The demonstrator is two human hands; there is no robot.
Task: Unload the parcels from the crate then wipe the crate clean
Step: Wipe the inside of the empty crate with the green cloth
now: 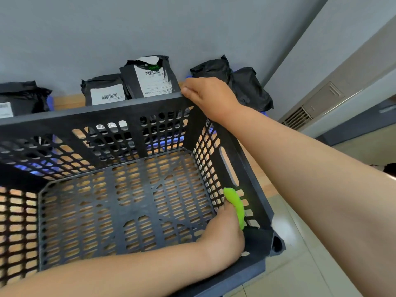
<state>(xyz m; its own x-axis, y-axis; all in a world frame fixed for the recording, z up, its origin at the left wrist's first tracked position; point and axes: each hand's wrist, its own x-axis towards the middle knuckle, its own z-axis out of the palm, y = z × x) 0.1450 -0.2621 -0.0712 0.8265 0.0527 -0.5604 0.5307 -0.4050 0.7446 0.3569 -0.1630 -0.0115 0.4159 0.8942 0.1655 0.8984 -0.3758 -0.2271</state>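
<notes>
The black perforated plastic crate point(107, 109) is sitting on the pale wooden worktop point(66, 101) with nothing lying inside it, and wood is showing through the holes in its floor. The left hand point(222, 236) is reaching into it and holding a bright green cloth point(235, 202), fingers curled round it, pressing it against the inner face of the crate's right wall, just below the handle slot and near the near right corner. The right hand point(205, 95) is gripping the rim at the crate's far right corner, fingers folded over the edge. Beyond the crate, along the worktop's far edge, black plastic mailer parcels point(150, 78) are standing against the grey wall point(107, 28), several showing white barcode labels. A metal vent grille point(297, 117) is showing at the right.
</notes>
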